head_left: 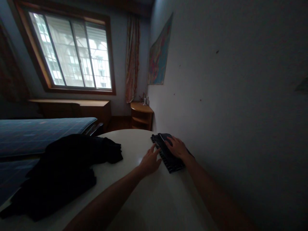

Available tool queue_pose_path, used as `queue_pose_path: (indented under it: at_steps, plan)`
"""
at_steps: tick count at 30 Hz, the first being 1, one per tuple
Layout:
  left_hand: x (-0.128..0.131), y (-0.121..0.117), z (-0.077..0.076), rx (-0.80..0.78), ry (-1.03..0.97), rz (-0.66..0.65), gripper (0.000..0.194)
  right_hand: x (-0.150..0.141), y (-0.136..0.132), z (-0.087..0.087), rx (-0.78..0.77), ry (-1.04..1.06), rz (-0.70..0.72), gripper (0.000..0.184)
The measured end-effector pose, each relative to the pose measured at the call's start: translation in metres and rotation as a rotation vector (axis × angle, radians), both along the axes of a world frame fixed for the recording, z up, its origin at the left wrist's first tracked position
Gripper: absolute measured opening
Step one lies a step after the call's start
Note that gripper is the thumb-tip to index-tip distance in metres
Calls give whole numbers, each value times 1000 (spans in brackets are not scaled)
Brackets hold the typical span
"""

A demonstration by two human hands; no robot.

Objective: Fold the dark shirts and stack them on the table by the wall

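A dark folded garment (166,150) with a patterned, light-marked edge lies on the white table (134,141), close to the wall. My right hand (176,147) rests flat on top of it, fingers stretched toward its far side. At its left edge is my left hand (151,161), with fingers apart and the fingertips at the patterned border. Part of the cloth is hidden under my right hand and forearm. On the table's left side lies a heap of black clothing (64,173), away from both hands.
A white wall (228,112) stands close on the right, with a map (160,54) on it. Beyond the table are a wooden corner shelf (141,109) and a window (74,54). At the left is a bed with a blue checked mattress (43,133).
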State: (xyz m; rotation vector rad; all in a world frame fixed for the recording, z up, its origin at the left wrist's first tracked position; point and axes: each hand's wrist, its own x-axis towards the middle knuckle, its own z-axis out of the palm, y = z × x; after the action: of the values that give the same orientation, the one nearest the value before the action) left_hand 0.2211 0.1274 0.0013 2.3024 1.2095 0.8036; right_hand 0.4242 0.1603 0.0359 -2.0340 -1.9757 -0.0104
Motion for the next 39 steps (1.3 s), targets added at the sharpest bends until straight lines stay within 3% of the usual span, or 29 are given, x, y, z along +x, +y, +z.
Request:
queue_pose_path:
  at_steps: [3, 8, 12, 15, 18, 21, 27, 30, 35, 39]
  plan:
    - [-41, -24, -1, 44, 259, -33, 60, -9, -7, -13, -158, -33, 2, 75]
    - [-95, -56, -4, 44, 407, 58, 53, -7, -13, -18, -147, -33, -10, 64]
    - [-120, -75, -7, 97, 450, 101, 51, -25, -20, -10, 128, -54, -47, 53]
    - [-129, -82, -11, 136, 416, 105, 47, -58, -35, -9, 303, -59, 82, 49]
    - [-132, -82, -16, 165, 396, 122, 44, -95, -59, -21, 205, -75, 246, 49]
    - [-133, -79, -19, 199, 390, 107, 43, -120, -84, -36, 32, -44, 294, 56]
    - [-140, -80, -19, 263, 335, 135, 36, -124, -109, -42, -163, 7, 347, 63]
    - [-147, -79, -10, 325, 335, 280, 34, -121, -110, -37, -187, 6, 352, 63]
    - [-178, -64, 11, 444, 405, 710, 39, -119, -108, -34, -221, 17, 374, 65]
    - [-208, -54, 13, 332, 538, 933, 43, -118, -107, -36, -220, 10, 372, 65]
